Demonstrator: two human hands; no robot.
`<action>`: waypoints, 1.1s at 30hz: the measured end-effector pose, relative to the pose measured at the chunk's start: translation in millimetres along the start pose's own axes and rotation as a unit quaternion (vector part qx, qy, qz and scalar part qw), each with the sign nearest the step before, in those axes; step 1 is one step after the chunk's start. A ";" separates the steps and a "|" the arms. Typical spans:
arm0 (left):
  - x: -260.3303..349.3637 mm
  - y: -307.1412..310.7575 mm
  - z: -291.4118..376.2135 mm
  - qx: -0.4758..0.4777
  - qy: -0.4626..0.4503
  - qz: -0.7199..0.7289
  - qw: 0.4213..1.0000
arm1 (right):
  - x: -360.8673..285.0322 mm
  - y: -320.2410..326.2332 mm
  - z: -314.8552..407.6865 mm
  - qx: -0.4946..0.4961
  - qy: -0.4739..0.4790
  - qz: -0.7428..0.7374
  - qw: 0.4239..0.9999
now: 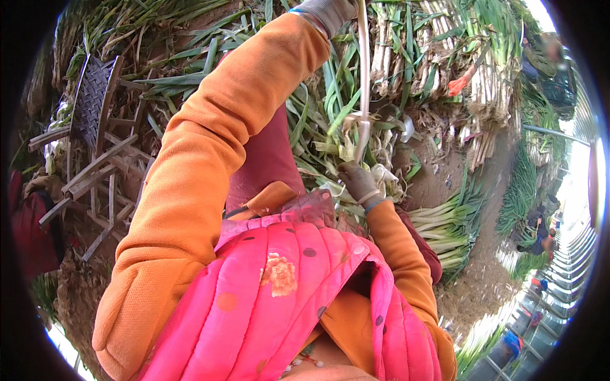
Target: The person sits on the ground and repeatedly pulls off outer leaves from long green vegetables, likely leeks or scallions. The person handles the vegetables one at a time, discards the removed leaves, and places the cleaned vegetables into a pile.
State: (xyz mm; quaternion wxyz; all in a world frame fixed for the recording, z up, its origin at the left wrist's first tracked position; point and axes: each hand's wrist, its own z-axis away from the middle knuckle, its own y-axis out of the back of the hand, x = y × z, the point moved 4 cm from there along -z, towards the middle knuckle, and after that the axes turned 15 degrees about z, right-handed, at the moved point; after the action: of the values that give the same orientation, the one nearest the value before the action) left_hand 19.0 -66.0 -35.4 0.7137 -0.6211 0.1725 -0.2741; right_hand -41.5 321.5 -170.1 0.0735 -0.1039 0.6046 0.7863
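A long pale stalk of a leek or large spring onion (364,81) stretches between my two hands. At the picture's top edge, my left hand (333,12) in a grey knitted glove is closed at the stalk's far part; its fingers are partly cut off. My right hand (358,182), in a dirty dark glove, grips the stalk's near end close to my lap. Loose peeled leaves and pale skins (381,178) lie around the right hand. Green leaves (310,114) cover the ground below the stalk.
Bundled onions with roots (429,57) lie at upper right. A pile of cleaner stalks (441,224) rests beside my right leg. Wooden-framed stools (95,105) crowd the left, near a dark red bag (35,233). People (543,57) sit at far right.
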 end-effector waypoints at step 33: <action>-8.8 22.3 64.0 -0.164 -0.010 0.072 0.984 | 20.4 147.4 81.8 0.230 -0.055 -0.015 0.972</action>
State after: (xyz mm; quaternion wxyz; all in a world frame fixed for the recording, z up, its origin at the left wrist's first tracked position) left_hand 53.6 -8.3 -47.3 0.6212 -0.7187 0.2522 -0.1842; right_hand -102.9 362.3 -17.1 0.1407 -0.0497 0.7625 0.6296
